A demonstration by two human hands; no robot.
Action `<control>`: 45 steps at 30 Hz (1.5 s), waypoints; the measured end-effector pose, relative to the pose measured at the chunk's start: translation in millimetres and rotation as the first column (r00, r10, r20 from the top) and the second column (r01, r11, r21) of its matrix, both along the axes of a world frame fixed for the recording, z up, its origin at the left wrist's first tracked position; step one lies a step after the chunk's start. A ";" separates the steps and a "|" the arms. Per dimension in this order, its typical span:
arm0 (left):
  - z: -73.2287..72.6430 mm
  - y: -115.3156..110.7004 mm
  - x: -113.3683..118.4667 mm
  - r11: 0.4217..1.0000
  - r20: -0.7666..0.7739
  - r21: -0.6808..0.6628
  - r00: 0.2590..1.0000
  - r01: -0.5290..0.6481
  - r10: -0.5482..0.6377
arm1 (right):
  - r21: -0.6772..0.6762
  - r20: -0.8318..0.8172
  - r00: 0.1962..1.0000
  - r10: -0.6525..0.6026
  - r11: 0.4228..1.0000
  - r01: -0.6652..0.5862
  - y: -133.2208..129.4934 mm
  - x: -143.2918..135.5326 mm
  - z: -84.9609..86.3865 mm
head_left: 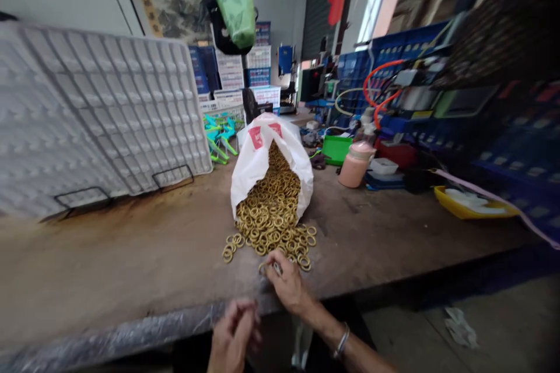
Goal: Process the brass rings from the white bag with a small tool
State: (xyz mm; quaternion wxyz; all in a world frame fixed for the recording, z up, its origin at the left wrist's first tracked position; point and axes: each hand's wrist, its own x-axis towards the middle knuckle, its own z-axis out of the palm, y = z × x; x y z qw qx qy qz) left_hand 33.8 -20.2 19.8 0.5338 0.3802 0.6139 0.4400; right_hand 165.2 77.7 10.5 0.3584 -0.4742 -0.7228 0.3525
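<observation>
A white bag (pixel 249 169) with red print lies on its side on the workbench, its mouth facing me. Brass-coloured rings (pixel 273 210) fill it and spill out onto the bench top. At the front of the spill, my right hand (pixel 289 285) is closed, with thumb and fingertips pinching at least one brass-coloured ring (pixel 262 268). A bracelet circles that wrist. My left hand (pixel 236 329) hovers by the bench's front edge, left of my right hand. Its fingers are bent and blurred, and whether anything is in them does not show.
White ribbed trays (pixel 122 105) stand upright on the left of the workbench (pixel 175 256). To the right are a pink jar (pixel 356 164), a green tray (pixel 336 150) and a yellow tray (pixel 472 204). A green bag (pixel 238 9) hangs above.
</observation>
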 end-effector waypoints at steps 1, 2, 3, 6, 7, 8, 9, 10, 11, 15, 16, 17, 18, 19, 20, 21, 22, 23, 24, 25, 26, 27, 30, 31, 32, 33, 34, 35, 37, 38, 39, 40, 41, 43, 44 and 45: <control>3.6 4.3 -1.8 0.995 0.019 0.040 0.995 -0.096 0.095 | -0.022 -0.037 0.998 0.046 0.999 -0.047 -0.7 -2.2 3.9; 7.0 9.0 -3.0 0.982 0.045 0.078 0.985 -0.170 0.167 | -0.037 -0.056 0.994 0.089 0.995 -0.091 -1.7 -4.2 6.7; 9.9 13.8 -3.5 0.974 0.068 0.099 0.977 -0.206 0.200 | -0.041 -0.061 0.991 0.118 0.992 -0.121 -2.9 -5.9 8.4; 14.8 25.5 -1.5 0.975 0.100 0.081 0.975 -0.206 0.197 | -0.046 -0.057 0.981 0.188 0.981 -0.190 -7.0 -8.5 10.1; 15.2 27.7 -0.4 0.977 0.097 0.073 0.976 -0.200 0.193 | -0.050 -0.054 0.978 0.200 0.978 -0.202 -8.1 -8.7 10.2; 15.0 29.1 0.6 0.979 0.089 0.064 0.978 -0.193 0.187 | -0.055 -0.053 0.976 0.210 0.976 -0.213 -8.9 -8.9 10.4; 14.6 29.6 1.3 0.980 0.078 0.058 0.980 -0.190 0.185 | -0.061 -0.054 0.974 0.219 0.973 -0.222 -9.4 -9.0 10.7; 14.0 29.6 1.6 0.980 0.065 0.054 0.980 -0.190 0.186 | -0.067 -0.058 0.972 0.228 0.971 -0.231 -9.7 -9.3 11.1; 13.5 29.3 1.4 0.980 0.052 0.055 0.981 -0.190 0.187 | -0.075 -0.063 0.970 0.236 0.968 -0.240 -9.6 -9.7 11.8; 13.2 26.5 -0.9 0.979 0.014 0.056 0.980 -0.197 0.197 | -0.146 -0.068 0.968 0.241 0.957 -0.249 -7.4 -13.3 14.3; 13.4 25.8 -1.2 0.980 0.009 0.050 0.981 -0.194 0.194 | -0.174 -0.063 0.968 0.244 0.952 -0.251 -6.6 -14.5 14.6; 13.7 25.1 -1.4 0.981 0.009 0.043 0.982 -0.188 0.188 | -0.202 -0.057 0.968 0.246 0.946 -0.252 -5.8 -15.8 14.7; 13.8 24.3 -1.5 0.984 0.014 0.039 0.984 -0.176 0.175 | -0.227 -0.051 0.968 0.247 0.941 -0.252 -5.2 -17.0 14.6; 13.8 23.6 -1.7 0.987 0.024 0.035 0.988 -0.156 0.155 | -0.248 -0.045 0.968 0.247 0.936 -0.251 -4.9 -18.1 14.3; 13.5 22.8 -2.0 0.991 0.041 0.031 0.991 -0.131 0.130 | -0.262 -0.039 0.968 0.247 0.933 -0.248 -4.9 -19.1 14.0; 13.0 22.1 -2.4 0.994 0.062 0.025 0.993 -0.106 0.104 | -0.272 -0.032 0.969 0.246 0.931 -0.245 -5.2 -20.0 13.7; 12.3 21.4 -3.0 0.996 0.083 0.017 0.993 -0.083 0.081 | -0.278 -0.026 0.969 0.246 0.929 -0.243 -5.7 -20.7 13.4; 11.5 20.7 -3.6 0.998 0.106 0.010 0.992 -0.064 0.063 | -0.279 -0.022 0.969 0.247 0.929 -0.243 -6.4 -21.2 13.2; 10.7 20.2 -4.3 0.999 0.129 0.007 0.990 -0.053 0.052 | -0.276 -0.026 0.967 0.252 0.928 -0.249 -7.1 -21.6 13.1; 10.0 19.7 -4.9 0.999 0.154 0.007 0.987 -0.049 0.047 | -0.270 -0.038 0.965 0.258 0.927 -0.259 -7.6 -21.9 13.2; 9.5 19.3 -5.3 0.999 0.181 0.010 0.982 -0.049 0.047 | -0.265 -0.053 0.964 0.262 0.927 -0.266 -8.0 -22.0 13.4; 9.2 19.0 -5.5 0.998 0.209 0.015 0.977 -0.054 0.050 | -0.259 -0.057 0.964 0.259 0.929 -0.265 -8.3 -21.9 13.7; 9.2 18.1 -5.3 0.996 0.261 0.031 0.963 -0.082 0.071 | -0.197 0.059 0.972 0.228 0.957 -0.212 -9.0 -20.1 15.9; 9.4 17.8 -5.2 0.995 0.261 0.037 0.962 -0.092 0.079 | -0.159 0.139 0.963 0.229 0.966 -0.207 -9.6 -19.0 16.9; 9.6 17.7 -5.0 0.994 0.254 0.045 0.963 -0.099 0.085 | -0.121 0.226 0.944 0.241 0.968 -0.219 -10.6 -17.8 17.8; 9.8 17.5 -4.9 0.993 0.242 0.054 0.966 -0.104 0.088 | -0.095 0.310 0.913 0.264 0.964 -0.247 -11.9 -16.5 18.7; 10.1 17.5 -5.0 0.992 0.228 0.063 0.970 -0.105 0.088 | -0.084 0.382 0.877 0.292 0.956 -0.282 -13.4 -15.3 19.2; 10.4 17.4 -5.0 0.992 0.211 0.069 0.974 -0.105 0.088 | -0.083 0.440 0.841 0.316 0.946 -0.313 -15.0 -14.4 19.4; 11.3 17.4 -5.2 0.992 0.174 0.070 0.981 -0.102 0.089 | -0.087 0.508 0.789 0.347 0.931 -0.353 -17.6 -13.2 18.3; 11.8 17.3 -5.2 0.993 0.152 0.069 0.984 -0.100 0.089 | -0.084 0.524 0.775 0.352 0.927 -0.364 -18.5 -12.9 17.1; 12.3 17.3 -5.2 0.993 0.129 0.068 0.988 -0.096 0.087 | -0.079 0.535 0.767 0.353 0.925 -0.371 -19.1 -12.9 15.7; 12.5 17.3 -5.1 0.993 0.105 0.069 0.991 -0.092 0.085 | -0.074 0.543 0.763 0.352 0.924 -0.374 -19.3 -13.0 14.1; 12.5 17.4 -5.0 0.993 0.081 0.073 0.993 -0.088 0.082 | -0.068 0.549 0.760 0.348 0.925 -0.375 -19.4 -13.1 12.5; 11.3 17.8 -5.1 0.993 0.038 0.088 0.996 -0.082 0.079 | -0.057 0.557 0.756 0.345 0.924 -0.379 -19.4 -13.3 10.2; 10.0 18.0 -5.3 0.992 0.018 0.097 0.997 -0.080 0.078 | -0.058 0.558 0.753 0.349 0.921 -0.384 -19.3 -13.5 9.6; 8.4 18.2 -5.6 0.991 -0.001 0.110 0.997 -0.081 0.082 | -0.064 0.562 0.747 0.356 0.919 -0.390 -19.1 -13.6 9.5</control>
